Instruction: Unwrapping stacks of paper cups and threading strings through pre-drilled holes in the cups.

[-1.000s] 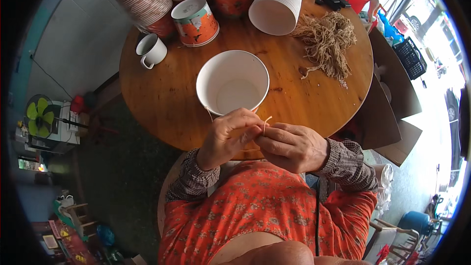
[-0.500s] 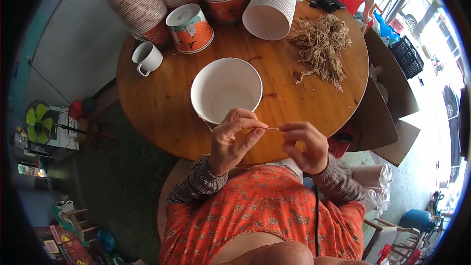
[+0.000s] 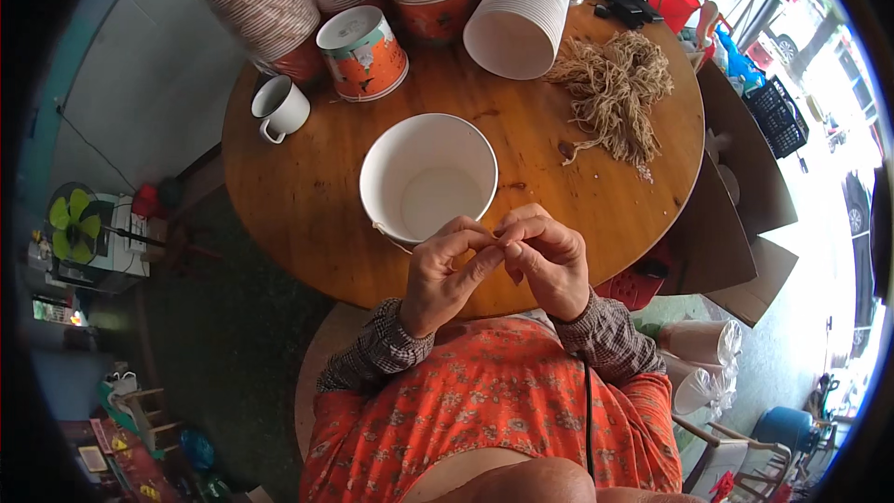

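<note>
My left hand (image 3: 445, 272) and my right hand (image 3: 548, 261) meet fingertip to fingertip over the near edge of the round wooden table (image 3: 307, 196). Both pinch a thin tan string (image 3: 391, 235) that runs from my fingers to the near rim of a white paper bucket (image 3: 427, 177). The bucket stands upright and open just beyond my hands. A heap of tan string pieces (image 3: 615, 93) lies on the table at the far right.
At the table's back stand stacks of paper buckets (image 3: 261, 5), a single orange-printed bucket (image 3: 363, 51), a white stack lying on its side (image 3: 520, 14) and a white mug (image 3: 277, 108). A cardboard box (image 3: 736, 224) is right of the table. A small fan (image 3: 73, 224) sits at left.
My hands were spread apart half a second ago with the string stretched between them. They have come back together at the bucket's near rim.
</note>
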`<state>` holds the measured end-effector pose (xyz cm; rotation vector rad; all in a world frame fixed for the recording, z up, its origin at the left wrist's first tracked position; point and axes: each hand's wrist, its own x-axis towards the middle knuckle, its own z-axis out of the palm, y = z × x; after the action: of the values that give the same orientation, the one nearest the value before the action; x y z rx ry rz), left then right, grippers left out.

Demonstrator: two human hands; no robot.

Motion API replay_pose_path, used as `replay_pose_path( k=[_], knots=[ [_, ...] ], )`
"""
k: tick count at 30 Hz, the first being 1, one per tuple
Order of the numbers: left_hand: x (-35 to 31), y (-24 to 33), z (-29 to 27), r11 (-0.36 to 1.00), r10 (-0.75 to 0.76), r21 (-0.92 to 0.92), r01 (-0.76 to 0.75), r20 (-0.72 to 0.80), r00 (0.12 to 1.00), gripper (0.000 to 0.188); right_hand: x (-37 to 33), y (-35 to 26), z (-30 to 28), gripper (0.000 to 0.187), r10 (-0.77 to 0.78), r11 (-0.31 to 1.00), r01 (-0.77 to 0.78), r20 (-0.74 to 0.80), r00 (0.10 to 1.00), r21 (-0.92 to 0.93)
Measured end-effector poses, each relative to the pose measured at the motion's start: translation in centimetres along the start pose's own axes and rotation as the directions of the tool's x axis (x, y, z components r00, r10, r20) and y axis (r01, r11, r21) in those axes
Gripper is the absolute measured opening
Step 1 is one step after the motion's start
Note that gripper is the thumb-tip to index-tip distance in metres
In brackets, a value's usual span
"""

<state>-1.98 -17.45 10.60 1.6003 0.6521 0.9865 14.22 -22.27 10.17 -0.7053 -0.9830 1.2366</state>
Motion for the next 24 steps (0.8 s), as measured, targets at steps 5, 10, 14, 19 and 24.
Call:
replay_pose_path(
  k=[5,10,14,19,24],
  knots=[
    [0.2,1.4,-1.1,0.875,0.333,0.377,-0.303,-0.016,0.943,0.028,0.5,-1.2,0.2,0.008,-0.287,0.767,0.264,0.054,0.956,-0.586],
    [1.4,1.9,-0.6,0.634,0.436,0.66,-0.404,0.126,0.891,0.019,0.3,-2.0,0.1,0.019,-0.294,0.472,0.401,0.289,0.911,-0.785],
    [0.9,1.9,-0.1,0.65,0.392,0.659,-0.378,0.136,0.91,0.008,-1.1,-1.6,0.0,0.019,0.083,0.885,-0.052,0.048,0.995,-0.463],
    [0.7,1.8,0.3,0.701,0.375,0.619,-0.354,0.102,0.921,0.007,-0.6,-0.8,-0.7,0.018,-0.104,0.84,0.099,0.021,0.994,-0.534],
    [0.4,1.4,0.3,0.742,0.371,0.572,-0.349,0.083,0.925,0.011,-0.2,-0.9,-1.2,0.018,-0.204,0.748,0.225,0.107,0.973,-0.625]
  ],
)
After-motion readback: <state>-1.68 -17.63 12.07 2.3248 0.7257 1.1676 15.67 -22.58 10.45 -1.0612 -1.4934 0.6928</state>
